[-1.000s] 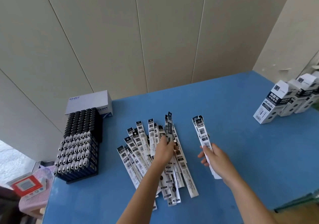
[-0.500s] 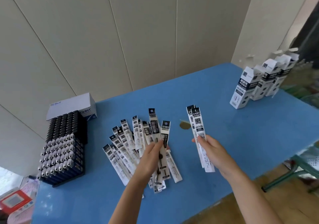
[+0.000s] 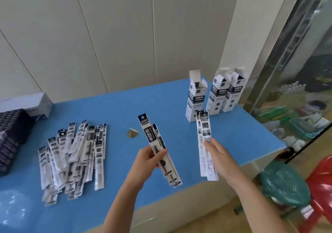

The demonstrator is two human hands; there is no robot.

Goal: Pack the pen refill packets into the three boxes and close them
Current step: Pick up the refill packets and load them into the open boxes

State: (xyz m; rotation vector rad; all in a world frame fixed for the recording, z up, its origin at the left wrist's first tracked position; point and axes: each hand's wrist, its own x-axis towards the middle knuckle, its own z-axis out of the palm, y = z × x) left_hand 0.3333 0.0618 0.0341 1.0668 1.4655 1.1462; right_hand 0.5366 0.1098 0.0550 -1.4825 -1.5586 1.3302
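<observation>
- The left hand (image 3: pixel 149 159), forearm reaching up from below, curls its fingers round two refill packets (image 3: pixel 150 137), tilted above the blue worktop (image 3: pixel 111 107).
- The right hand (image 3: pixel 218 153) pinches another pair of packets (image 3: pixel 203 134), nearly upright.
- A loose pile of packets (image 3: pixel 71 157) lies left.
- Three boxes (image 3: pixel 215 96) stand far right, flaps open.

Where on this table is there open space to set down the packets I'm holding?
Bare blue table runs between the loose packet pile and the three open boxes, back to the wall. Another free patch lies in front of the boxes toward the right edge. The left side is crowded: pile, black tray, grey box.
</observation>
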